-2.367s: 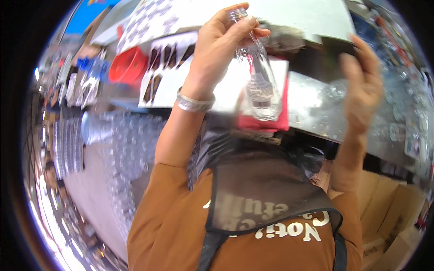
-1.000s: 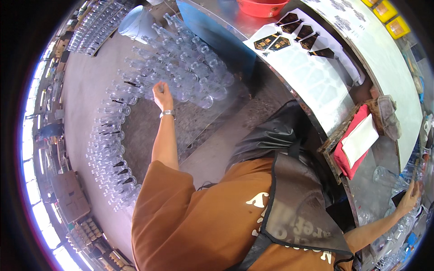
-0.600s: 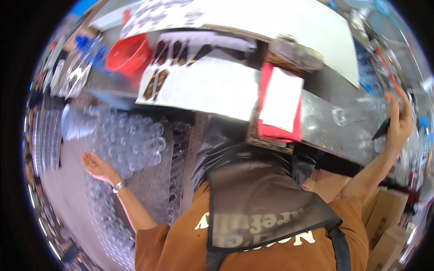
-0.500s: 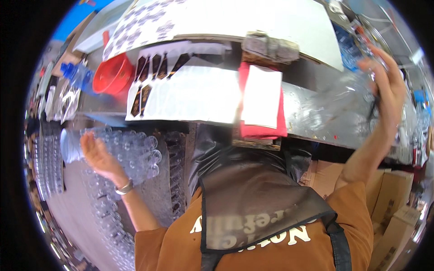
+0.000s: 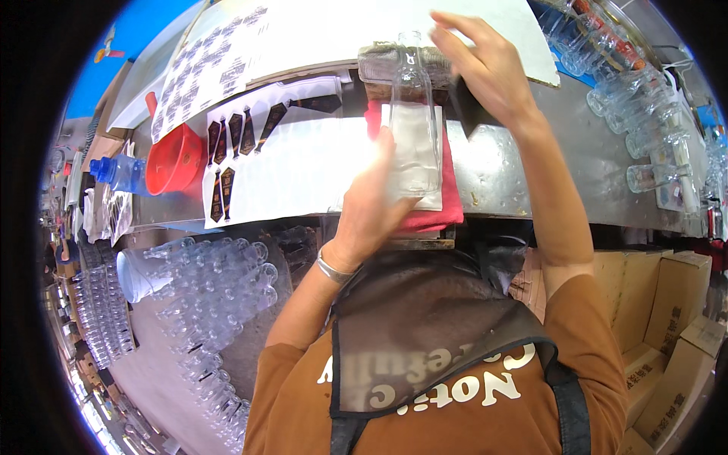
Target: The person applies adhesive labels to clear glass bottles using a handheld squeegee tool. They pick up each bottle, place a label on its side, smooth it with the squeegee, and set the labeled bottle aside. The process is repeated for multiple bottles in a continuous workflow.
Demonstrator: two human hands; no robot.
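Observation:
A clear glass bottle (image 5: 419, 144) lies on a white sheet over a red cloth (image 5: 452, 178). Its neck rests on a grey rolled cloth (image 5: 378, 67) and points away from me. My left hand (image 5: 370, 189), somewhat blurred, is at the base end of the bottle, with thumb and fingers around its left corner. Beside the neck, my right hand (image 5: 485, 68) holds a dark flat piece (image 5: 469, 110) that hangs below the palm; its exact kind is unclear. Dark tie-shaped stickers (image 5: 241, 133) lie in rows on a white sheet (image 5: 280, 182) to the left.
A red plastic container (image 5: 174, 159) and a blue-capped bottle (image 5: 120, 173) stand at the left. Several clear glasses (image 5: 644, 140) line the metal table's right side. Many bottles stack at the lower left (image 5: 212, 280); cardboard boxes (image 5: 667, 303) sit lower right.
The bottle has come from the right side onto the white sheet, its neck on the rolled cloth. My left hand has swung in to its base; my right hand has moved left with the dark piece.

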